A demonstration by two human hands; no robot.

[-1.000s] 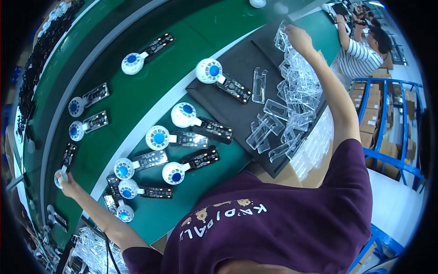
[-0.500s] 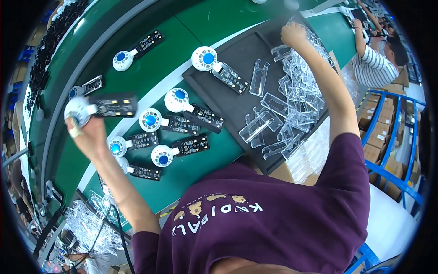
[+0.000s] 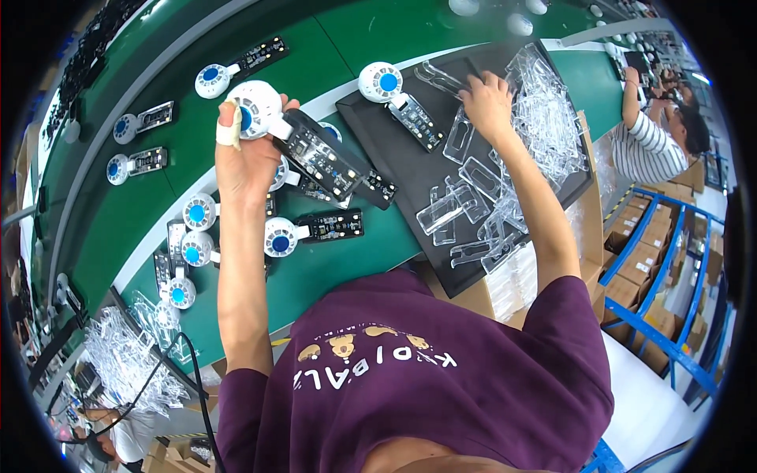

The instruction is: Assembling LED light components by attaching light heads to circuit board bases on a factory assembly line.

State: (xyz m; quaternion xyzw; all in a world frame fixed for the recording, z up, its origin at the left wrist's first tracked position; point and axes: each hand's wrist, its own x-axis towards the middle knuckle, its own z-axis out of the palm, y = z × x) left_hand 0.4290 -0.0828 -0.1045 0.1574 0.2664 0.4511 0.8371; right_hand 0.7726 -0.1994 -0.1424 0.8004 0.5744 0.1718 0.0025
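Note:
My left hand (image 3: 246, 169), one finger wrapped in a pale bandage, is closed around the round white head of a circuit board assembly (image 3: 315, 154). Its black board points right, raised over similar assemblies on the green table (image 3: 339, 260). Across the dark tray (image 3: 394, 173), my right hand (image 3: 489, 106) pinches one end of a clear plastic frame (image 3: 438, 79), which sticks out leftward from the fingertips. Next to that hand lies a heap of clear plastic frames (image 3: 548, 118). Another assembly (image 3: 410, 118) rests on the tray's left part.
Several assemblies (image 3: 280, 236) with blue centres sit on the table, and more (image 3: 142, 162) lie on the green conveyor (image 3: 339, 31). Clear plastic parts (image 3: 130, 355) are piled at the lower left. Blue racks (image 3: 654, 315) with cartons stand at right, near a person in stripes (image 3: 650, 154).
My left hand has brought the assembly rightward and up from the table's left side. The right hand has come leftward from the heap's far end with a clear plastic frame.

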